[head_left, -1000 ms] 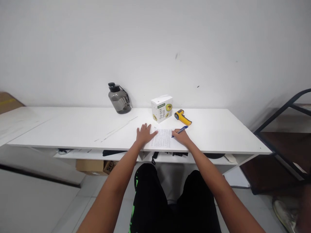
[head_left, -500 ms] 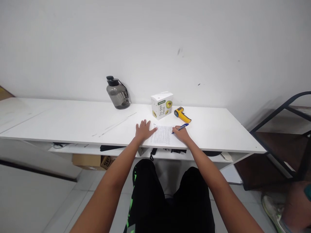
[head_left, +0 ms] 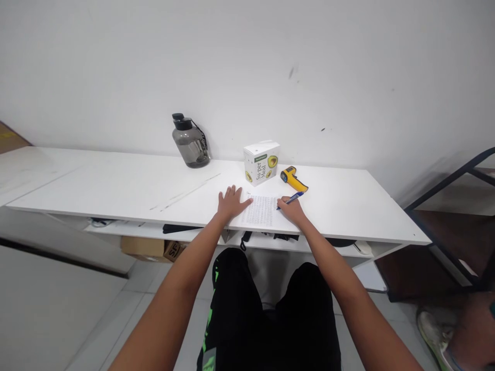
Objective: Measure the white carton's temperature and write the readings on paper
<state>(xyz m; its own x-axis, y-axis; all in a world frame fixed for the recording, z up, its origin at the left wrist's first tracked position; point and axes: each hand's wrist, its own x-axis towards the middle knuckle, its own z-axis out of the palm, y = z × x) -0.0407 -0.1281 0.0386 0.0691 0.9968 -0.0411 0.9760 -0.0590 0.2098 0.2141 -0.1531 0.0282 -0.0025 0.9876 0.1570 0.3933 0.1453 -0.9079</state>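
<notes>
A sheet of paper [head_left: 260, 211] covered in handwriting lies on the white desk [head_left: 127, 180], near its front edge. My left hand [head_left: 231, 203] rests flat with fingers spread at the paper's left side, the thumb on its edge. Pinched in my right hand [head_left: 291, 208] is a blue pen [head_left: 296, 196], its tip down on the right part of the sheet. Just behind the paper stands a white "Su-per Meal" box [head_left: 262, 164] with avocado pictures. A yellow and black infrared thermometer [head_left: 294, 180] lies to the right of that box, beyond my right hand.
Against the wall stands a large grey water bottle [head_left: 191, 142] with a black lid. Under the desktop, a shelf [head_left: 116, 225] holds dark items, and a cardboard box [head_left: 145, 248] sits below. At right are a black metal frame [head_left: 452, 178] and another person's leg and shoe [head_left: 435, 335].
The whole view has shifted slightly, so things on the desk appear a little higher and further right. My left hand stays flat and my right hand keeps hold of the pen on the paper.
</notes>
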